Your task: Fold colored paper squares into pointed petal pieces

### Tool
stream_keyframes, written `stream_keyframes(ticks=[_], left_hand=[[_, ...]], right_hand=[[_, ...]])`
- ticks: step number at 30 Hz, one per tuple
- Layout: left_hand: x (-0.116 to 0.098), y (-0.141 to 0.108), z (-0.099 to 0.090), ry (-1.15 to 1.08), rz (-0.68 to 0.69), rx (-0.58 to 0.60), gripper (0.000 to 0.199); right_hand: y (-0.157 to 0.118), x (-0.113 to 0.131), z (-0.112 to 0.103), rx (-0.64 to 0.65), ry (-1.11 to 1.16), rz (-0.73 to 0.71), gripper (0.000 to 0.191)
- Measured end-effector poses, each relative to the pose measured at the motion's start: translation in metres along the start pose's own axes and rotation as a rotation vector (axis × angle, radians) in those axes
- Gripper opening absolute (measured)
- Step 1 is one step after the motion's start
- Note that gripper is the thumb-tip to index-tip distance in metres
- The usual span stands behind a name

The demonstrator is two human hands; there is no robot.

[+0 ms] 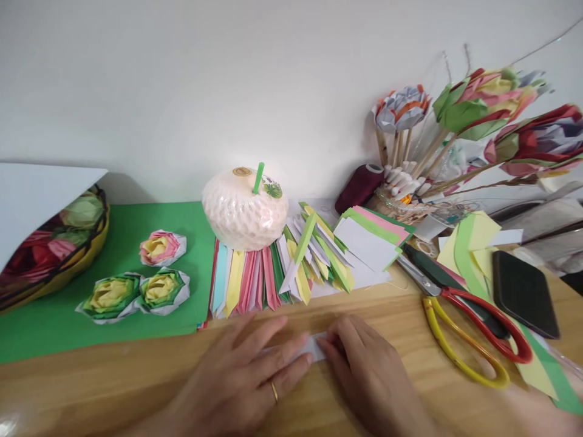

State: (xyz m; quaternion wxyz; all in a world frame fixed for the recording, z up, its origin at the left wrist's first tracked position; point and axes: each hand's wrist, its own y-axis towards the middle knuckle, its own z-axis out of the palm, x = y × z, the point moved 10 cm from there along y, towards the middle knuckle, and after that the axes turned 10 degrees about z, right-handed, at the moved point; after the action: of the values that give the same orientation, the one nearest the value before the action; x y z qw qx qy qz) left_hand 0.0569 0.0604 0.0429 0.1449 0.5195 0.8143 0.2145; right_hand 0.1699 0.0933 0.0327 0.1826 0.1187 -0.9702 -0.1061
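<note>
A small strip of white paper [313, 348] lies on the wooden table in front of me, partly covered by my hands. My left hand [246, 370], with a gold ring on one finger, rests over the strip's left part with its fingers stretched and spread. At the right end, my right hand [368, 370] has its fingers closed and pinches the paper. Just beyond lie folded coloured paper strips [248, 279] in a row, and a loose pile of green, yellow and white folded strips [314, 255].
A white textured coconut-like object with a green straw [246, 209] stands behind the strips. Left are paper flowers [163, 288] on green card [173, 328] and a basket [86, 261]. Right are paper squares [368, 243], scissors [455, 297], a phone [523, 294] and stemmed paper flowers [483, 103].
</note>
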Motion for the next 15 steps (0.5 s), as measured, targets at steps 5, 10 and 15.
stream_keyframes(ticks=[5, 10, 15], left_hand=[[-0.007, -0.007, 0.016, -0.006, 0.04, 0.106, 0.026], [-0.006, -0.009, 0.017, -0.005, 0.055, 0.165, 0.03], [-0.007, -0.008, 0.018, 0.022, 0.076, 0.192, 0.033]], right_hand=[[-0.003, -0.011, -0.004, 0.049, 0.18, 0.038, 0.021], [-0.006, -0.006, -0.014, 0.04, 0.252, -0.058, 0.02], [-0.019, 0.028, -0.028, -0.05, 0.137, -0.338, 0.023]])
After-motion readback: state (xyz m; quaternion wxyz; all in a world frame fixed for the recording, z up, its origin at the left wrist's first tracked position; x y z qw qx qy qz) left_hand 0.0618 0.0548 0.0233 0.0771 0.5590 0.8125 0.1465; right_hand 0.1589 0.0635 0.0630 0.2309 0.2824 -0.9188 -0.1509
